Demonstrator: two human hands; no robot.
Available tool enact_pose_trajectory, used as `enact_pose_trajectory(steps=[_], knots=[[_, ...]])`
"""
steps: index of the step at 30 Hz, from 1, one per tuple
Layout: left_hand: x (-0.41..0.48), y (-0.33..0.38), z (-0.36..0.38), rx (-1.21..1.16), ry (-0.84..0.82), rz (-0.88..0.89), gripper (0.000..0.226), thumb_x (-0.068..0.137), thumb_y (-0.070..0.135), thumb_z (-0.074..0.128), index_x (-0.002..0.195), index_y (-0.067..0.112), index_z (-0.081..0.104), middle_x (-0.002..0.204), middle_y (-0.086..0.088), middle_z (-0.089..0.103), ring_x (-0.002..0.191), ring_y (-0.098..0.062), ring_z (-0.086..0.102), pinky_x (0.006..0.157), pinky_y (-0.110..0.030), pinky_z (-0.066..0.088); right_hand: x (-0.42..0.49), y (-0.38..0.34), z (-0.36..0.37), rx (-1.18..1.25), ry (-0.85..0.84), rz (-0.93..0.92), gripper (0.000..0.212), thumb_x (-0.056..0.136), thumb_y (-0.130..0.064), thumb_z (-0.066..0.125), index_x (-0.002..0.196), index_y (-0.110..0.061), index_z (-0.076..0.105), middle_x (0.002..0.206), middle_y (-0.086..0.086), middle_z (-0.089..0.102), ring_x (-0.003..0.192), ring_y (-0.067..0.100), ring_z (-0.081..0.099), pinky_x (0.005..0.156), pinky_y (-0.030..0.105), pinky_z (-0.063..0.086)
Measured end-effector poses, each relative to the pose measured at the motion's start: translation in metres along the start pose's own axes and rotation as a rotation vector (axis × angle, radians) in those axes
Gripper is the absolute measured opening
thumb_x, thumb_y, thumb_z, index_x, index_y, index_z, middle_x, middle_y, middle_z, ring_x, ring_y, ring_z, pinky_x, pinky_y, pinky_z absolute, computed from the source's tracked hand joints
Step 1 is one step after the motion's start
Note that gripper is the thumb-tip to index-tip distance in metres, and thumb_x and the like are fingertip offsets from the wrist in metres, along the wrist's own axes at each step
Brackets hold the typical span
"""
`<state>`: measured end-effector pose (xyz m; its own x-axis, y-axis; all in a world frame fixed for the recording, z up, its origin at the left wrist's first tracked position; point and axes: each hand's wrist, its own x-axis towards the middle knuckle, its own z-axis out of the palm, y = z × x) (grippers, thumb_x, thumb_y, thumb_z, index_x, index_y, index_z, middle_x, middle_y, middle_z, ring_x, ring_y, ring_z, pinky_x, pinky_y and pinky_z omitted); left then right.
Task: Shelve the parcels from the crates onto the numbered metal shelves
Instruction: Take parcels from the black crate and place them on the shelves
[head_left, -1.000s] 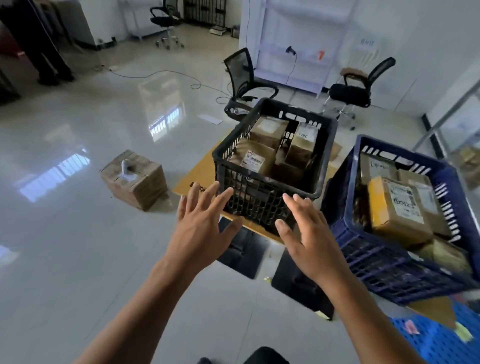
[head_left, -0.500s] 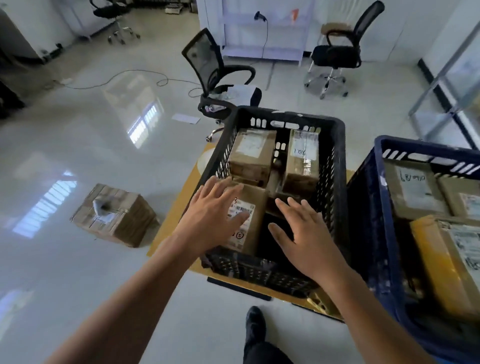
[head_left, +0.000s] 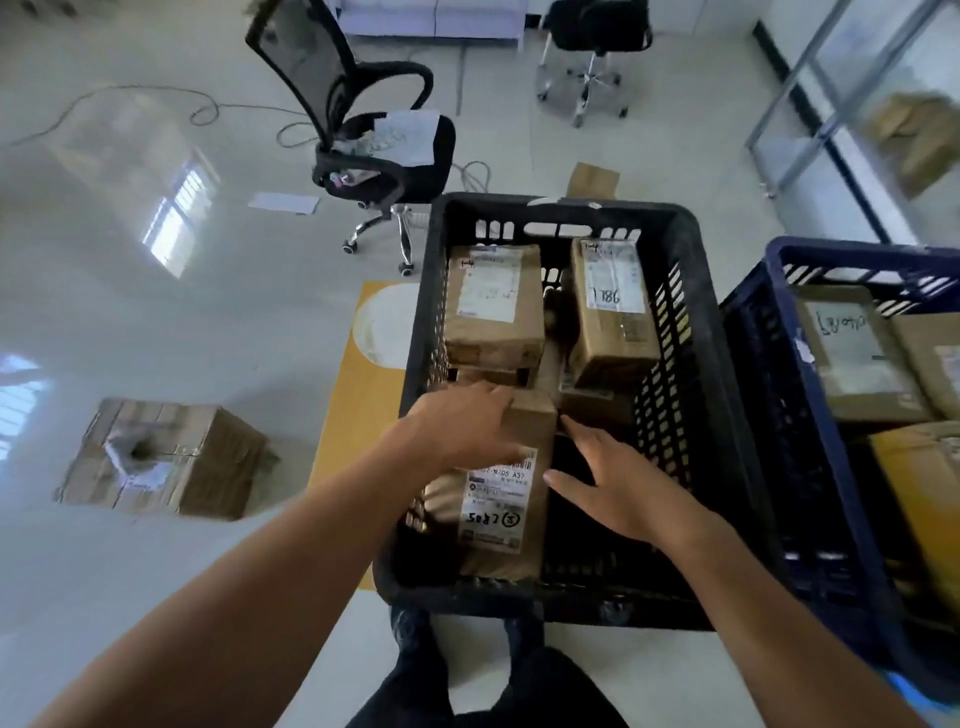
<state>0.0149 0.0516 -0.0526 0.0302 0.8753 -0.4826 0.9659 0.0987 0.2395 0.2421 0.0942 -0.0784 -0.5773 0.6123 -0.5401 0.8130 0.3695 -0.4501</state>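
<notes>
A black crate stands in front of me with several brown parcels in it. The nearest parcel stands on end against the crate's near left wall and carries a white barcode label. My left hand lies over this parcel's far top end, fingers spread across it. My right hand is flat beside its right face, fingers straight, thumb near the label. Two more labelled parcels lie at the far end, one on the left and one on the right. A blue crate on the right holds further parcels.
A black office chair stands just beyond the black crate, a second chair farther back. A taped cardboard box sits on the floor to the left. A yellow board lies under the crate. A metal frame rises at the right.
I have stepped up to the black crate and leaned over it. Both hands went from hovering in front of it down onto the nearest parcel.
</notes>
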Motion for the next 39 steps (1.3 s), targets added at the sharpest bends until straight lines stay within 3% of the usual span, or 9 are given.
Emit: enact_pose_trajectory(steps=[4,8,12,15,19,22,27,32,39], knots=[[-0.013,-0.002,0.002,-0.042,0.085,0.110,0.068,0.090,0.054,0.068,0.148,0.027,0.044,0.148,-0.001,0.051,0.133,-0.029,0.051,0.112,-0.052,0.043,-0.002,-0.004,0.005,0.035,-0.030,0.011,0.095,0.092,-0.075,0.055,0.165,-0.042,0.003,0.170,-0.006,0.027,0.153,0.021,0.033,0.123,0.046,0.034],[-0.021,-0.004,-0.001,-0.173,0.075,0.205,0.059,0.094,0.035,0.068,0.148,0.030,0.047,0.148,0.004,0.046,0.129,-0.024,0.051,0.113,-0.045,0.042,-0.006,-0.002,0.009,0.241,0.000,0.015,0.087,0.092,-0.064,0.066,0.159,-0.054,0.011,0.152,-0.027,0.041,0.141,0.005,0.046,0.096,0.011,0.036],[-0.025,-0.001,0.007,-0.344,0.245,0.109,0.051,0.092,0.032,0.074,0.140,0.027,0.057,0.156,0.004,0.038,0.133,-0.022,0.050,0.113,-0.035,0.040,-0.001,0.004,0.009,0.310,0.018,0.080,0.083,0.096,-0.065,0.059,0.163,-0.044,0.015,0.158,-0.008,0.049,0.139,0.012,0.050,0.092,0.019,0.039],[-0.028,0.002,0.008,-0.488,0.368,-0.002,0.062,0.085,0.038,0.082,0.139,0.027,0.055,0.156,0.001,0.036,0.132,-0.018,0.051,0.105,-0.026,0.037,-0.006,0.005,0.001,0.400,0.090,0.053,0.077,0.095,-0.064,0.061,0.159,-0.049,0.023,0.145,-0.020,0.051,0.129,0.006,0.054,0.079,0.009,0.037],[-0.033,0.012,0.002,-0.756,0.556,-0.063,0.098,0.072,0.040,0.092,0.149,0.044,0.031,0.146,0.006,0.054,0.128,-0.016,0.056,0.106,-0.039,0.050,-0.013,0.007,-0.027,0.511,0.252,-0.103,0.083,0.093,-0.060,0.068,0.161,-0.047,0.022,0.147,-0.023,0.042,0.135,-0.003,0.045,0.113,0.027,0.041],[-0.037,0.026,-0.011,-0.995,0.690,-0.085,0.114,0.065,0.051,0.094,0.151,0.055,0.019,0.147,0.010,0.054,0.129,-0.008,0.056,0.108,-0.040,0.050,-0.016,0.009,-0.055,0.519,0.322,-0.205,0.087,0.087,-0.070,0.066,0.159,-0.048,0.024,0.133,-0.032,0.035,0.126,-0.020,0.042,0.112,0.025,0.043],[-0.038,0.039,-0.042,-1.267,0.872,-0.039,0.105,0.059,0.058,0.093,0.144,0.049,0.030,0.146,0.007,0.054,0.122,-0.007,0.063,0.103,-0.041,0.055,-0.023,0.005,-0.088,0.618,0.349,-0.340,0.096,0.074,-0.073,0.073,0.149,-0.075,0.012,0.144,-0.015,0.027,0.142,0.017,0.038,0.115,0.039,0.044],[-0.042,0.040,-0.065,-1.310,0.981,-0.026,0.083,0.063,0.060,0.091,0.128,0.047,0.040,0.139,0.015,0.049,0.115,-0.012,0.066,0.091,-0.036,0.061,-0.021,-0.007,-0.096,0.799,0.279,-0.527,0.099,0.082,-0.050,0.079,0.155,-0.067,0.014,0.158,-0.002,0.041,0.138,0.017,0.055,0.104,0.047,0.057],[-0.053,0.043,-0.049,-1.344,0.606,0.240,0.089,0.077,0.055,0.086,0.148,0.048,0.033,0.150,0.013,0.052,0.126,-0.020,0.064,0.098,-0.043,0.058,-0.043,-0.030,-0.099,0.982,0.698,-0.412,0.060,0.084,-0.050,0.076,0.133,-0.060,0.043,0.121,-0.007,0.072,0.113,0.019,0.073,0.087,0.032,0.063]])
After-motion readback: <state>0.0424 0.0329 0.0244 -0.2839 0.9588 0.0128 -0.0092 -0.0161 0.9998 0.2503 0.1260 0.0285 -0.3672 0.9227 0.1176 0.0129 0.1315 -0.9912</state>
